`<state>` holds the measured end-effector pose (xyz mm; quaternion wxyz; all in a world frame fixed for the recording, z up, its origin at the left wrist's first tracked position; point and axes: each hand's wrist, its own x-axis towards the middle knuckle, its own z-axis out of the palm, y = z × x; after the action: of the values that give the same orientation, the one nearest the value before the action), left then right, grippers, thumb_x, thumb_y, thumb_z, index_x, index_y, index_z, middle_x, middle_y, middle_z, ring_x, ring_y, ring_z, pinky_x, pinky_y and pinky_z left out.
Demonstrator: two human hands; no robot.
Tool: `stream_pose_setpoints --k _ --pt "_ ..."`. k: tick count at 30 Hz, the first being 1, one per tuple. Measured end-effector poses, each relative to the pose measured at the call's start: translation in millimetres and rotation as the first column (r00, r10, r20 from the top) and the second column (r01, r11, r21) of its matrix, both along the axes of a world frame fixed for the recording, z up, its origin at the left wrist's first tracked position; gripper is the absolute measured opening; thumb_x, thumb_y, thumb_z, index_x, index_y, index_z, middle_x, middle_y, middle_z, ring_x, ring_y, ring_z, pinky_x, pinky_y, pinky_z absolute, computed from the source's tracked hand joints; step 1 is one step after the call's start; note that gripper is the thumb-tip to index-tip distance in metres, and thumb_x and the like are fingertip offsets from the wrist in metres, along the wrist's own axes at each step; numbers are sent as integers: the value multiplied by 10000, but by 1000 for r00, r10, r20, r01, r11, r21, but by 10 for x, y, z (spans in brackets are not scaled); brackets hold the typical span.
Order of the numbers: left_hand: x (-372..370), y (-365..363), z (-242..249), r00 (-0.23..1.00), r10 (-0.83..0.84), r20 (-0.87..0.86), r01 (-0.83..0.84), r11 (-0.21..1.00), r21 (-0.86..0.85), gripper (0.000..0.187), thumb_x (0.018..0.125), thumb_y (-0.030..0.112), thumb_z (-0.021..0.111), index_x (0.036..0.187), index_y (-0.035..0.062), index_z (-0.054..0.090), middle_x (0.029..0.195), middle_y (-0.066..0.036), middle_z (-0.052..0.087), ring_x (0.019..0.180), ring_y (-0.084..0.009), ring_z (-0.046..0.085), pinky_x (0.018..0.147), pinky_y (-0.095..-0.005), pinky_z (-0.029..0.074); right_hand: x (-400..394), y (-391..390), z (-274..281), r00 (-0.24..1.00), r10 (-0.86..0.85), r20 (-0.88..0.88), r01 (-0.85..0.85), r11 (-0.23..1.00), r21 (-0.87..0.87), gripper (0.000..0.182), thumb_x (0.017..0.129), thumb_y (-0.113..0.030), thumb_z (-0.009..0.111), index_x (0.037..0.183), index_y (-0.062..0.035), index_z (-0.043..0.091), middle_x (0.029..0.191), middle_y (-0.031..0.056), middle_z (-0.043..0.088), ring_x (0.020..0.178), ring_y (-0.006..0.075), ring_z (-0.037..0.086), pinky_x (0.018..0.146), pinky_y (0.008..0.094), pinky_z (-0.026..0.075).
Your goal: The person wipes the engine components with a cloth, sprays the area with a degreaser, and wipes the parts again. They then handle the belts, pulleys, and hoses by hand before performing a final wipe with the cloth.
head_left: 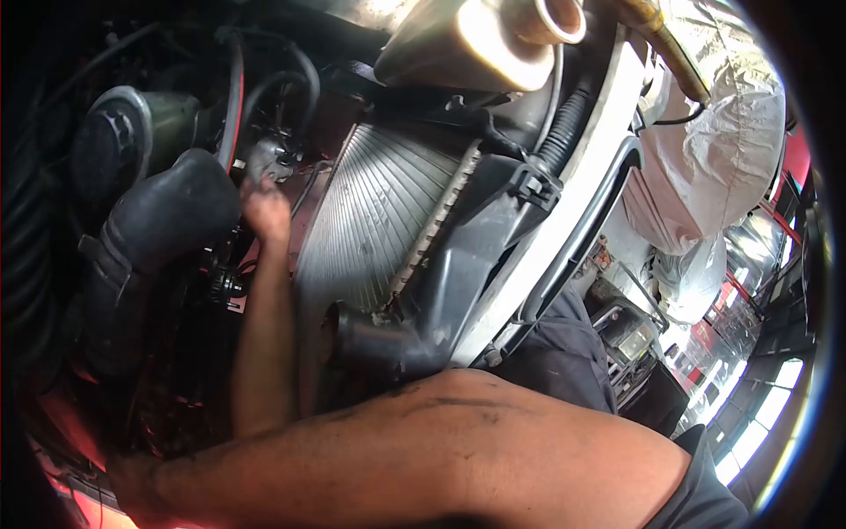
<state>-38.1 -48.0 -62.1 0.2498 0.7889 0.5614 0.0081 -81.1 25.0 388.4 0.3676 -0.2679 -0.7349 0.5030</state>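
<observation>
My left hand reaches up among the hoses, its fingers closed at the lower end of a small grey metal part. My right arm crosses the foreground over my left forearm. At the lower left, my right hand is dark and blurred, with its fingers hidden. Left of my left hand is a thick black hose. A finned radiator stands to its right. Thin hoses and a red-edged line run just above the metal part.
A translucent tank sits above the radiator. A black pipe opening is below it. A pale body rail slants along the right. Beyond are dark fabric, a covered shape and workshop equipment.
</observation>
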Motion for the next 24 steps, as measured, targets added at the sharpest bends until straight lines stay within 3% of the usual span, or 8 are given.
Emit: stream_pose_setpoints --k 1,6,7,9,12,15,19,24 --pt "424 75 581 1000 -10 -6 11 983 181 402 976 215 580 1252 -77 572 1042 -313 632 969 -496 610 895 -537 491 -83 -31 17 1000 5 -5 -5 1000 5 226 868 -165 619 960 -29 774 956 151 748 879 274 729 744 399 578" --pt "328 -17 382 978 203 43 -197 973 -124 326 989 249 587 1109 -53 612 956 -284 656 936 -478 641 870 -561 486 23 -49 5 1000 -3 -7 3 1000 -1 226 871 -166 619 966 -29 772 958 149 748 880 271 728 745 397 578" --pt "-116 -291 -200 985 -91 -146 83 995 -55 328 986 253 596 1102 -53 622 932 -288 682 911 -480 664 868 -559 505 5 -27 -1 1000 -5 -5 5 1000 8 226 872 -166 619 967 -29 771 958 149 748 880 271 728 746 396 577" --pt "-355 -666 -174 950 -306 59 311 943 -117 365 962 205 625 1245 -25 626 1025 -276 687 1011 -454 655 925 -498 518 52 -4 7 1000 -14 8 14 1000 21 226 873 -167 618 969 -29 770 959 148 747 880 270 727 746 395 577" --pt "-276 -774 212 988 109 106 -66 935 -348 371 965 156 634 1274 -35 561 1117 -276 654 1042 -439 633 920 -476 511 16 -56 -68 1000 -21 17 22 1000 -6 226 875 -167 618 972 -29 769 960 147 747 880 268 727 748 394 577" --pt "-62 -366 124 844 348 408 -256 930 -263 368 958 135 639 1268 -38 542 1193 -294 623 1097 -441 608 933 -477 499 52 -31 -35 1000 -12 10 12 1000 -3 226 877 -168 618 975 -29 767 962 146 747 880 267 726 749 392 576" --pt "627 61 560 987 -146 -65 160 931 329 461 930 110 637 1385 72 567 1242 -259 605 1130 -426 608 994 -478 485 -29 -24 1 1000 -10 0 10 1000 1 226 880 -169 618 979 -29 766 964 145 746 881 265 726 750 390 576" --pt "600 148 479 988 -147 -43 152 977 149 573 878 123 662 1438 196 566 1280 -283 580 1166 -466 583 991 -511 480 -36 36 -47 1000 -25 2 25 999 -21 227 883 -170 618 985 -29 763 966 143 745 881 263 725 752 388 575"
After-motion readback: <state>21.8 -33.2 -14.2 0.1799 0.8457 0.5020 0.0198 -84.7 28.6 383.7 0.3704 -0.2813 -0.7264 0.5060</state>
